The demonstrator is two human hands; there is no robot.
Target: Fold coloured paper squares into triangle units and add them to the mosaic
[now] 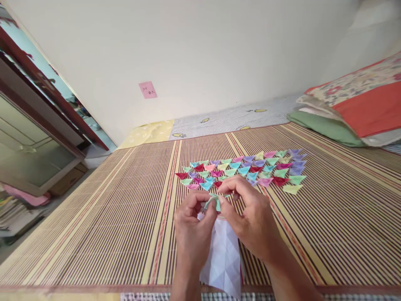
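Over the striped mat [94, 217], just short of the rows of folded pieces [230, 172], your left hand [192, 221] and right hand [255, 217] both pinch the small green paper [218, 205]. Steady it lightly with one, crease with the other, keeping edges even.

Green paper [218, 205] partly hidden by fingers [232, 184]; pink note [147, 90] illegible; bedding [371, 110] cut off by right edge.
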